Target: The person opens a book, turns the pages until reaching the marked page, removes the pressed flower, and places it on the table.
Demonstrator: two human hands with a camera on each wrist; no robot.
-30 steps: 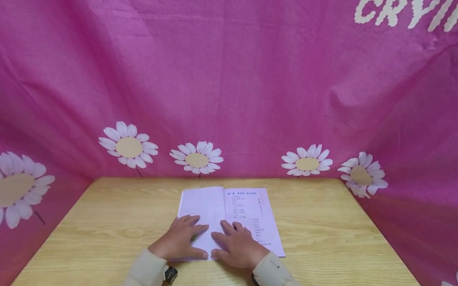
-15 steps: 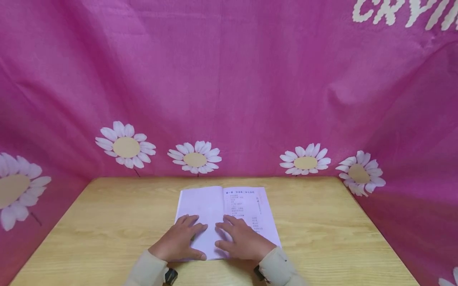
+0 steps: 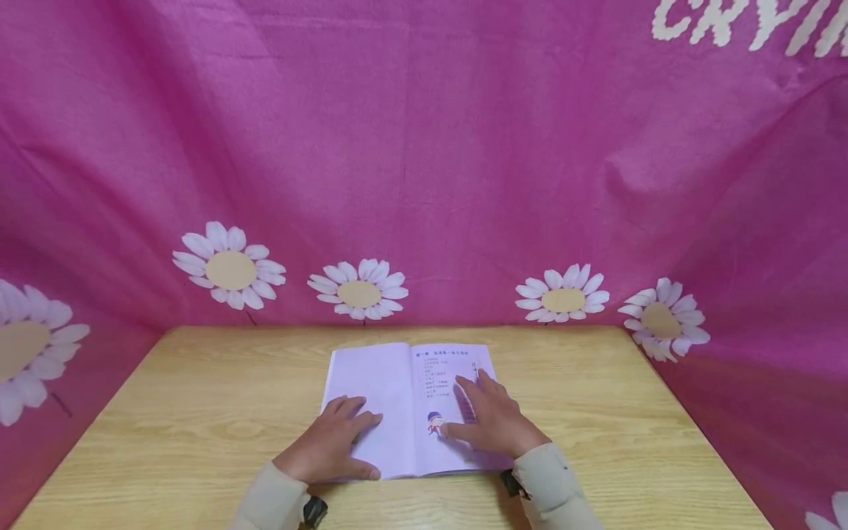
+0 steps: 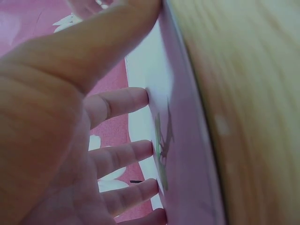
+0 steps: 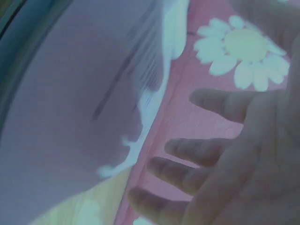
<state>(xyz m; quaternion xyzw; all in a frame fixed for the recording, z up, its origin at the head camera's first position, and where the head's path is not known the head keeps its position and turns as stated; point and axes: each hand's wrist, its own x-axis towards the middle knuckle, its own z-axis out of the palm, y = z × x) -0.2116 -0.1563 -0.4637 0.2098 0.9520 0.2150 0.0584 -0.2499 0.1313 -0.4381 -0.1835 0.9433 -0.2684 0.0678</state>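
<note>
An open book (image 3: pixel 380 368) lies flat on the wooden table, its left page mostly blank and its right page printed with lines of text and a small cartoon figure (image 3: pixel 434 423). My left hand (image 3: pixel 327 442) rests on the left page with fingers spread; the left wrist view shows its fingertips (image 4: pixel 149 149) touching the paper, near a greenish printed mark. Over the right page is my right hand (image 3: pixel 497 423), fingers apart and extended. In the right wrist view a gap shows between its fingers (image 5: pixel 201 152) and the page (image 5: pixel 79 103), which carries the hand's shadow.
The wooden table (image 3: pixel 218 405) stretches to both sides of the book. A pink cloth (image 3: pixel 457 162) with white daisies hangs behind it and along the sides. Dark bands (image 3: pixel 314 509) show at the sleeve cuffs.
My right hand has lifted and moved rightward from near the spine to over the right page's outer part, uncovering the cartoon figure. My left hand has stayed on the left page.
</note>
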